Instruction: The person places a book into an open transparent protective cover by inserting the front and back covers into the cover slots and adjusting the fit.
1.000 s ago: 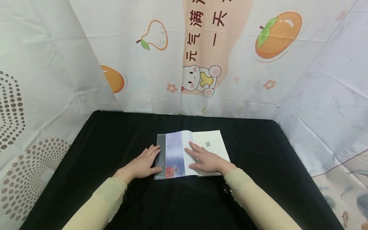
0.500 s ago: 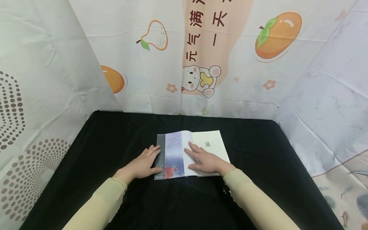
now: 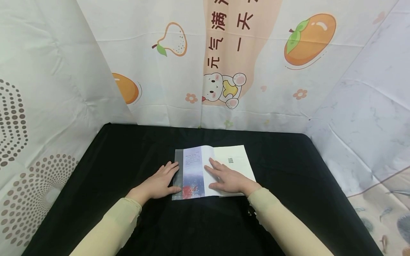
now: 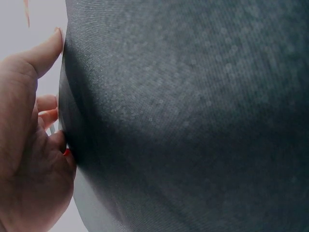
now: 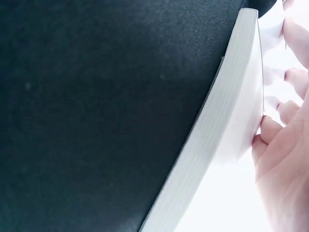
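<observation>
A book (image 3: 235,153) lies open on the black cloth, its cream right page marked with a small QR code. On its left side is a cover flap (image 3: 193,170) printed in purple with a red tree, and beyond that a strip of clear plastic book cover (image 3: 178,154). My left hand (image 3: 159,182) rests with spread fingers on the plastic strip's left edge. The right hand (image 3: 229,177) lies flat across the pages near the fold, its fingers pointing left. In the right wrist view the thick page block (image 5: 212,130) shows beside the right hand's fingers.
A black cloth (image 3: 205,227) covers the table under the book. Printed white curtains (image 3: 179,78) hang behind the far edge, with more hangings at the left and right sides.
The printed flap has slid slightly left over the plastic strip, which shows narrower. My right hand and the book's pages have shifted a little left too; the left hand stays in place.
</observation>
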`<act>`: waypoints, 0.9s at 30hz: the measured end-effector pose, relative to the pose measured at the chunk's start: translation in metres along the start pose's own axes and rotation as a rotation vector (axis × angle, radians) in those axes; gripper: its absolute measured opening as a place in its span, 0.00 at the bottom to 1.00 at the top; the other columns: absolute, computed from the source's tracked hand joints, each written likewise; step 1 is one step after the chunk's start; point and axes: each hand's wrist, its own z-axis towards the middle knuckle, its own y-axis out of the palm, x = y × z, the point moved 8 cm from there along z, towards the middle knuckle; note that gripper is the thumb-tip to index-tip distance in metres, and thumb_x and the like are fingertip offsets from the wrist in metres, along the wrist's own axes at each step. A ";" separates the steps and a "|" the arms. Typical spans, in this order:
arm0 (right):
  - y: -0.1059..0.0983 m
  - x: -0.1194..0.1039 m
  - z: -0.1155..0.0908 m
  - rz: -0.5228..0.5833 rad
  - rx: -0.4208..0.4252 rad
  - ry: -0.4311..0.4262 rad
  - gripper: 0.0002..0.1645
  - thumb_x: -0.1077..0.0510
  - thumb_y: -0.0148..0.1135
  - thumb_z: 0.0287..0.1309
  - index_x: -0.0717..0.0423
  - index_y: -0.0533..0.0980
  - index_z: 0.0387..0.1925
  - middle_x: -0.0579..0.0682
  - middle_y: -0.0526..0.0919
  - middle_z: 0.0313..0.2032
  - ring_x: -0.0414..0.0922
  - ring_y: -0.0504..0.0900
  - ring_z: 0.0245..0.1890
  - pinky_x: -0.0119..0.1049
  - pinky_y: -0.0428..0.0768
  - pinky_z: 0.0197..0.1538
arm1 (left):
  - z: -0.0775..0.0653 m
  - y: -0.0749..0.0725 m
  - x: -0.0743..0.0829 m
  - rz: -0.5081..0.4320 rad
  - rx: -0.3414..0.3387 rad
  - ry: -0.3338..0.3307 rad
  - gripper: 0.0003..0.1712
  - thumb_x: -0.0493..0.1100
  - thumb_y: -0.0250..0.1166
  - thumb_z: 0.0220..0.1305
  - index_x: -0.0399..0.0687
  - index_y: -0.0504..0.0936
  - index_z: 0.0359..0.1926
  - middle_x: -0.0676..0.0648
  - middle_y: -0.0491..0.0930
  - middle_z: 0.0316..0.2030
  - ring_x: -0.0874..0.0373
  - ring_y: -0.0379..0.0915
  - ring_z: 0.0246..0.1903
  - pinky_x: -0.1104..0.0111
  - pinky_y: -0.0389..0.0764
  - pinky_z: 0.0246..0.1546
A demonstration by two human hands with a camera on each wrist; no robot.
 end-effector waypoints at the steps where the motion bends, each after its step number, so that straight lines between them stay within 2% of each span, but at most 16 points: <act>1: 0.000 -0.001 0.000 0.000 0.000 -0.003 0.44 0.33 0.51 0.65 0.41 0.50 0.75 0.49 0.39 0.76 0.48 0.42 0.73 0.51 0.51 0.72 | 0.000 0.000 0.000 0.001 0.002 0.003 0.48 0.64 0.60 0.63 0.41 0.53 0.73 0.43 0.47 0.74 0.45 0.34 0.72 0.49 0.44 0.71; 17: -0.001 -0.005 0.002 -0.006 0.006 -0.014 0.44 0.35 0.52 0.65 0.44 0.50 0.74 0.52 0.39 0.76 0.51 0.42 0.73 0.51 0.51 0.72 | 0.001 0.001 -0.001 0.004 0.018 0.014 0.48 0.64 0.61 0.63 0.41 0.54 0.72 0.43 0.48 0.74 0.45 0.36 0.72 0.49 0.45 0.71; 27: -0.001 -0.008 0.003 -0.007 0.005 -0.024 0.43 0.36 0.52 0.66 0.46 0.50 0.74 0.53 0.39 0.75 0.52 0.42 0.73 0.52 0.50 0.72 | 0.001 0.001 -0.002 0.008 0.004 -0.001 0.49 0.66 0.59 0.63 0.43 0.53 0.73 0.45 0.47 0.74 0.47 0.34 0.72 0.51 0.43 0.71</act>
